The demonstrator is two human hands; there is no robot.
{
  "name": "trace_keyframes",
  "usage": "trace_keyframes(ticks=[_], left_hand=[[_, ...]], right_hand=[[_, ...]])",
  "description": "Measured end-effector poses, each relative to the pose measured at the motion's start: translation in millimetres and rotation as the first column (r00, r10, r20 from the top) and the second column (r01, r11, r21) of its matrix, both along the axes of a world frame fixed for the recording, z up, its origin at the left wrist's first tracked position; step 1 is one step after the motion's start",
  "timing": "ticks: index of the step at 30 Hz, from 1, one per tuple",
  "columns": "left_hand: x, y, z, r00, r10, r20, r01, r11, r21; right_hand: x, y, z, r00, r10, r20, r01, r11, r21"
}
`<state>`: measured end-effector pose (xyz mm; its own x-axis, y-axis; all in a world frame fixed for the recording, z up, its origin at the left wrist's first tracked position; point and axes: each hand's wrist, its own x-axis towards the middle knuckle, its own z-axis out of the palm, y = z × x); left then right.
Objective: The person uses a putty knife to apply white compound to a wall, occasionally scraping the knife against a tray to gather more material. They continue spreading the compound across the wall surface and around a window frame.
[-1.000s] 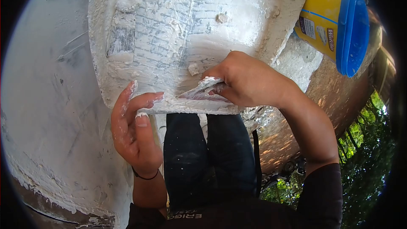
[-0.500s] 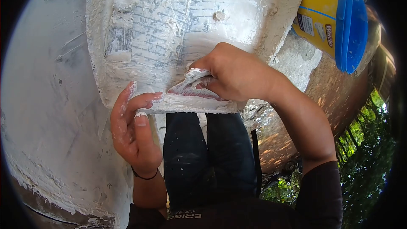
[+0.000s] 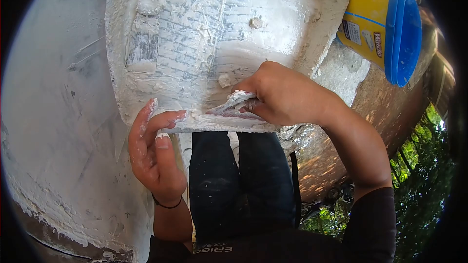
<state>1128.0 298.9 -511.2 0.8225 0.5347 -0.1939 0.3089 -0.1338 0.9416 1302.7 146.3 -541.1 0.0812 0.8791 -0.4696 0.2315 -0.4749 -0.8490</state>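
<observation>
My right hand (image 3: pixel 287 95) grips a flat scraper (image 3: pixel 228 110), its reddish face smeared with white plaster. The blade lies low against the near edge of a large plaster-coated slab (image 3: pixel 185 48) with dark streaks showing through. At the slab's near left corner, my left hand (image 3: pixel 156 158) is held with fingers apart and nothing in it. Wet white plaster coats those fingertips. Just beyond the scraper sits a small plaster lump (image 3: pixel 225 80), and another lump (image 3: pixel 256 22) lies farther up the slab.
A yellow tub (image 3: pixel 363 24) with a blue rim lies tilted at the slab's right. On the left stretches a broad greyish-white surface (image 3: pixel 58 117) with a crusted edge. My legs (image 3: pixel 217 185) in dark trousers are below the slab's near edge.
My right hand and the scraper have shifted right and a little toward me along the near edge. The lump beyond the scraper has come into sight. My left hand has barely moved.
</observation>
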Motion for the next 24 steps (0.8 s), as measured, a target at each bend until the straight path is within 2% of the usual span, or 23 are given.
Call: trace_keyframes(ticks=[6, 8, 14, 24], left_hand=[[1.0, -3.4, 0.9, 0.999, 0.003, 0.049, -0.002, 1.0, -0.03], [1.1, -1.2, 0.1, 1.0, -0.006, 0.026, 0.005, 1.0, 0.025], [-1.8, -1.8, 0.0, 0.997, 0.012, 0.073, -0.013, 1.0, 0.011], [-3.2, -2.9, 0.8, 0.997, 0.025, 0.08, -0.027, 0.999, 0.026]], right_hand=[[-6.1, -1.2, 6.6, 1.0, 0.004, -0.007, -0.004, 1.0, -0.03], [-8.4, -1.6, 9.8, 1.0, 0.008, 0.01, -0.008, 1.0, -0.026], [-14.0, 0.1, 17.7, 1.0, 0.003, 0.03, -0.002, 0.999, -0.051], [-10.9, 7.3, 21.2, 1.0, -0.024, 0.011, 0.024, 1.0, -0.005]])
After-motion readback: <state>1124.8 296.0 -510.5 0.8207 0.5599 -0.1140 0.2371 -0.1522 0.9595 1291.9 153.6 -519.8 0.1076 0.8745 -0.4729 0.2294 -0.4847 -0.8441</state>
